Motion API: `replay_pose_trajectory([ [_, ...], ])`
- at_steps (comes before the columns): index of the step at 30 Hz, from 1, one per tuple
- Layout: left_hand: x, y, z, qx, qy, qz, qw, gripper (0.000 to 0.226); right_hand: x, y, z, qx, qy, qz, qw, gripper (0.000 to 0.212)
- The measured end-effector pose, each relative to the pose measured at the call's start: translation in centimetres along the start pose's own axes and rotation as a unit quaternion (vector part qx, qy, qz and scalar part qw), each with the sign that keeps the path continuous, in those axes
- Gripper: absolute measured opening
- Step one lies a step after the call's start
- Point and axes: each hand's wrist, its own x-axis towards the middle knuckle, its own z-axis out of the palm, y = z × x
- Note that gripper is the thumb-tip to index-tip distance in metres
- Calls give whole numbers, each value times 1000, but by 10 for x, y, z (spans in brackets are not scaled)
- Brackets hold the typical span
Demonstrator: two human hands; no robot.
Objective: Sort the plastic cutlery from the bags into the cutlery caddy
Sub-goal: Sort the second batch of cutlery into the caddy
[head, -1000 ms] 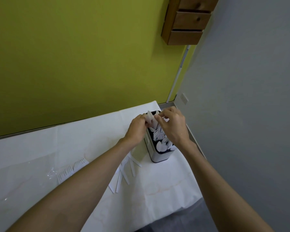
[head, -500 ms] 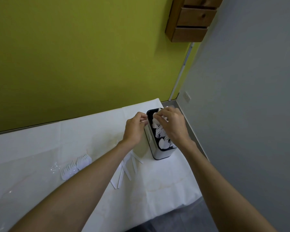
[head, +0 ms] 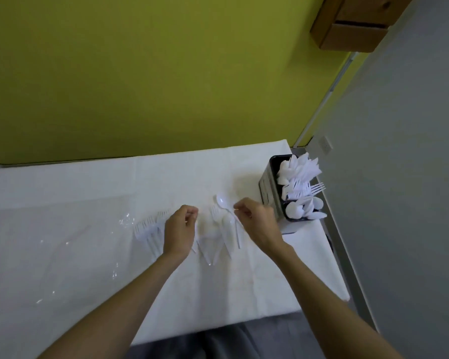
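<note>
1. Left hand (head: 180,233) low over the white cloth-covered table (head: 88,203), fingers curled loosely inward toward the thumb, nothing visibly held; cannot tell for certain whether a thin white piece sits between the fingertips.
2. Right hand (head: 257,222) just beside it to the right, fingers bent, thumb and forefinger pinched near the thin white handle of a white plastic spoon (head: 222,202); cannot tell whether the handle is actually gripped or only touched.
3. Between both hands, a small loose heap of white plastic spoons, knives and forks (head: 223,234) lying flat on the cloth, handles pointing mostly toward the near edge, the spoon's bowl at the far end of the heap.
4. Just left of the left hand, a cluster of white plastic forks (head: 147,228), tines toward the far wall, partly hidden by the wrist.
5. Further left, crinkled clear plastic bag film (head: 126,221) lying flat, visible mainly by its glints.
6. Right of the right hand, near the table's far right corner, a black upright rectangular cutlery caddy (head: 268,187), standing on the cloth, packed with white cutlery: knives in the far compartment, forks in the middle, spoons nearest.
7. Behind, an olive-green wall (head: 166,73); to the right, a grey wall (head: 412,177); a wooden drawer unit (head: 355,35) mounted high in the corner.
</note>
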Motion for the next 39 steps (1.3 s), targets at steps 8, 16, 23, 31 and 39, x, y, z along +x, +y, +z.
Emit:
replay_pose_trajectory([
  [8,-36,-87,-46,118,115,-161,973,31,-38,-4,80,-84,-67,191,976,48],
  [16,-25,-80,-36,106,22,-110,988,41,-30,-8,97,-59,-51,230,970,25],
  [23,-10,-66,-24,49,-7,-92,995,32,-26,0,89,-33,-41,253,966,17],
  [31,-10,-76,-39,7,22,-164,986,24,-29,-6,82,80,-6,242,967,10],
  [39,-1,-67,-36,14,27,-202,979,25,-2,-57,119,68,-133,182,972,20],
])
